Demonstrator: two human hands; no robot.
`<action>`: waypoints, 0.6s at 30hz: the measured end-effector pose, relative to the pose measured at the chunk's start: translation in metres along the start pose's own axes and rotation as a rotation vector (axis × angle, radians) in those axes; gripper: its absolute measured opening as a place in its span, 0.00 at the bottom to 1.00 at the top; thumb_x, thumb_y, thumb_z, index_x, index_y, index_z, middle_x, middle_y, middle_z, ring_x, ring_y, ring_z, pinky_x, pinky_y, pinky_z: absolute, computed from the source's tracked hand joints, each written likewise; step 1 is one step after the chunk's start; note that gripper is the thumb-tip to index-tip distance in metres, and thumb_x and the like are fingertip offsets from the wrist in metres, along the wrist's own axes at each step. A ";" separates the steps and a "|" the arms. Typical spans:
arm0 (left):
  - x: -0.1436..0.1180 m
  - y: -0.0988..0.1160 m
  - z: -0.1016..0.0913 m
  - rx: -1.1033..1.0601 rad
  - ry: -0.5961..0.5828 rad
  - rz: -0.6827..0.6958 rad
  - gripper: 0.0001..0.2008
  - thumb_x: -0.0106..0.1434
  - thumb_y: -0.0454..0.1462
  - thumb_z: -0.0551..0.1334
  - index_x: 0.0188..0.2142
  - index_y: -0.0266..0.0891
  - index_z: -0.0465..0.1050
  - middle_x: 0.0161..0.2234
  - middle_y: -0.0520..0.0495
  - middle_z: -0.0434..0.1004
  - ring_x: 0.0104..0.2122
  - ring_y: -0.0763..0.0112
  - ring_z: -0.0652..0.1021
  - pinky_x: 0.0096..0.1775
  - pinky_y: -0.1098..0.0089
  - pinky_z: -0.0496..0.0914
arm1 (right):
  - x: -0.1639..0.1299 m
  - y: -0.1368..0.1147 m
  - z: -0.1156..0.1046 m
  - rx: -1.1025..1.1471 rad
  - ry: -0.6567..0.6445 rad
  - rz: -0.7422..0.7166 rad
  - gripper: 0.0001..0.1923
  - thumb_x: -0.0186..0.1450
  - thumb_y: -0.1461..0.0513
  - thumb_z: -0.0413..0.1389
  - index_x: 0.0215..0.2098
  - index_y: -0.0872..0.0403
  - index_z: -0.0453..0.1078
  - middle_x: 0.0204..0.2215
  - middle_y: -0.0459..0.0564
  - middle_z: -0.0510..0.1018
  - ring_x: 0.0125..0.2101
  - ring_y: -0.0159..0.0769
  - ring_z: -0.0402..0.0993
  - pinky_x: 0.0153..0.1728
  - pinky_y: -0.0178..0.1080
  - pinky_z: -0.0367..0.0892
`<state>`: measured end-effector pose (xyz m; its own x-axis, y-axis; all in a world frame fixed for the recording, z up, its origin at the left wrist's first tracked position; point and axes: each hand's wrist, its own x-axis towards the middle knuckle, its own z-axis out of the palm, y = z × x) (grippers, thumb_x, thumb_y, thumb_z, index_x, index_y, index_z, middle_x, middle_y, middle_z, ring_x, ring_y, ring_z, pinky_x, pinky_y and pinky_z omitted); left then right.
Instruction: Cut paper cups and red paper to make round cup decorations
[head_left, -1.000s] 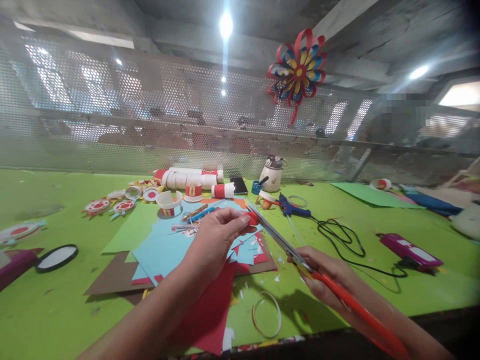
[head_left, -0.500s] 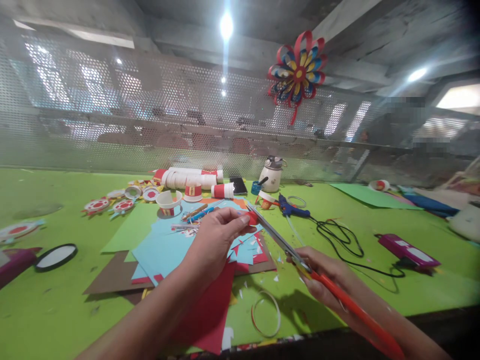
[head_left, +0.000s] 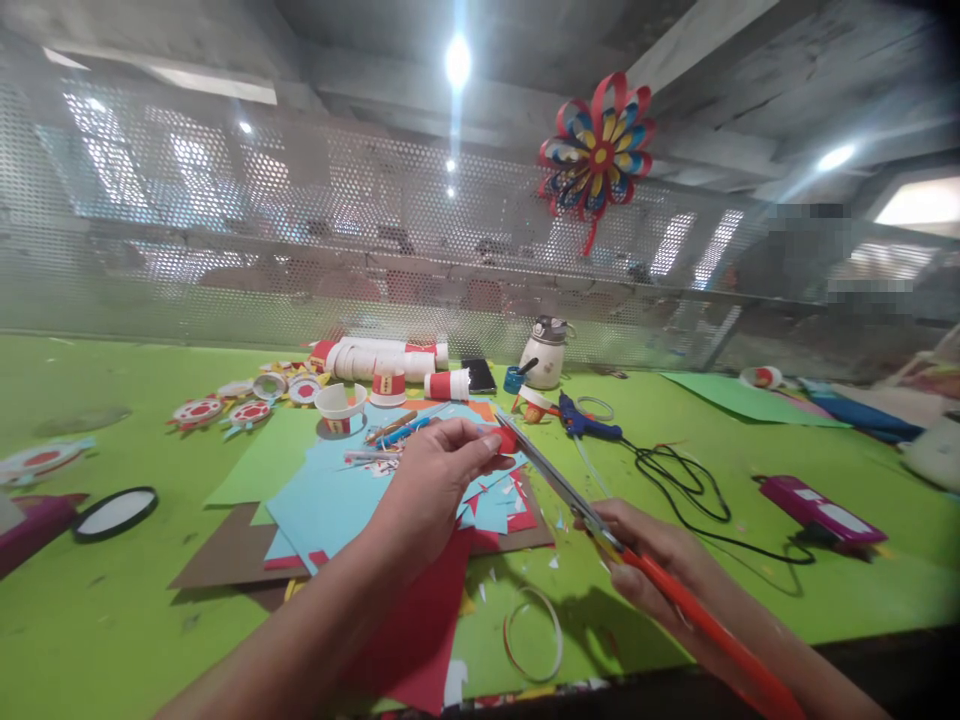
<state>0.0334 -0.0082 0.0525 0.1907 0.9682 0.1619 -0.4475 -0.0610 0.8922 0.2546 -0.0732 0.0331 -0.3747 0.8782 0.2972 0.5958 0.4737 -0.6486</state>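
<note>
My left hand (head_left: 442, 475) pinches a small piece of red paper (head_left: 507, 437) between thumb and fingers, above a pile of coloured sheets. Scissors (head_left: 559, 482) with orange-red handles are gripped in my right hand (head_left: 660, 555), their blades pointing up and left to the edge of the red piece. Whether the blades are slightly parted at the paper is hard to make out. Beneath my left hand lie light blue paper sheets (head_left: 322, 500), a red sheet (head_left: 420, 630) and small cut scraps (head_left: 491, 508). A pale paper ring (head_left: 559, 640) rests near the table's front edge.
Paper cups (head_left: 386, 362) line the back, with a cut cup (head_left: 341, 405) in front. A blue glue gun (head_left: 589, 420) trails a black cord on the right near a purple box (head_left: 821, 510). At left are paper turtle shapes (head_left: 196, 412) and a round mirror-like disc (head_left: 114, 514).
The view has shifted very slightly. Both hands, the scissors and the red piece keep nearly the same positions.
</note>
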 end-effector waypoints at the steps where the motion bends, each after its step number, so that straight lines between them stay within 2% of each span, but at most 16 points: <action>1: 0.000 0.000 0.000 0.006 0.000 0.002 0.07 0.49 0.35 0.67 0.22 0.36 0.70 0.25 0.50 0.74 0.28 0.69 0.76 0.41 0.61 0.67 | 0.000 0.000 -0.001 0.008 -0.020 0.007 0.21 0.65 0.48 0.49 0.46 0.54 0.68 0.26 0.48 0.71 0.32 0.38 0.69 0.29 0.35 0.64; 4: 0.000 0.000 -0.001 0.026 -0.001 0.008 0.07 0.50 0.35 0.67 0.22 0.35 0.71 0.25 0.49 0.74 0.28 0.69 0.76 0.41 0.62 0.67 | -0.001 0.000 -0.004 0.008 -0.062 0.031 0.21 0.65 0.49 0.49 0.48 0.54 0.66 0.26 0.48 0.71 0.33 0.39 0.69 0.31 0.36 0.64; 7: 0.001 -0.001 -0.002 0.026 -0.002 0.004 0.07 0.49 0.35 0.67 0.22 0.35 0.71 0.25 0.50 0.74 0.28 0.69 0.76 0.41 0.62 0.67 | -0.001 0.001 -0.003 0.018 -0.051 0.031 0.22 0.65 0.48 0.49 0.49 0.55 0.66 0.29 0.50 0.73 0.33 0.39 0.69 0.31 0.36 0.64; 11: 0.001 -0.001 -0.001 0.009 -0.002 -0.005 0.07 0.49 0.35 0.67 0.21 0.36 0.70 0.25 0.50 0.74 0.28 0.70 0.75 0.41 0.62 0.68 | 0.000 0.001 -0.003 0.032 -0.065 0.029 0.22 0.65 0.48 0.48 0.48 0.54 0.66 0.29 0.49 0.72 0.34 0.40 0.69 0.31 0.36 0.64; 14: 0.001 0.000 -0.001 0.002 -0.009 -0.010 0.07 0.49 0.35 0.67 0.21 0.35 0.71 0.24 0.50 0.73 0.28 0.70 0.75 0.41 0.61 0.68 | 0.000 -0.001 -0.005 0.013 -0.102 0.059 0.22 0.66 0.48 0.47 0.49 0.54 0.64 0.33 0.51 0.73 0.35 0.40 0.69 0.32 0.36 0.64; 18: 0.001 0.000 0.000 -0.004 -0.014 -0.013 0.06 0.49 0.35 0.67 0.22 0.35 0.71 0.24 0.50 0.73 0.28 0.70 0.75 0.42 0.61 0.68 | -0.002 -0.001 -0.006 0.011 -0.123 0.068 0.22 0.67 0.48 0.46 0.49 0.54 0.64 0.30 0.50 0.71 0.37 0.41 0.69 0.33 0.37 0.64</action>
<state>0.0334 -0.0074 0.0525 0.2087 0.9654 0.1566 -0.4489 -0.0477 0.8923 0.2584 -0.0749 0.0375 -0.4182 0.8933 0.1645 0.6151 0.4118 -0.6723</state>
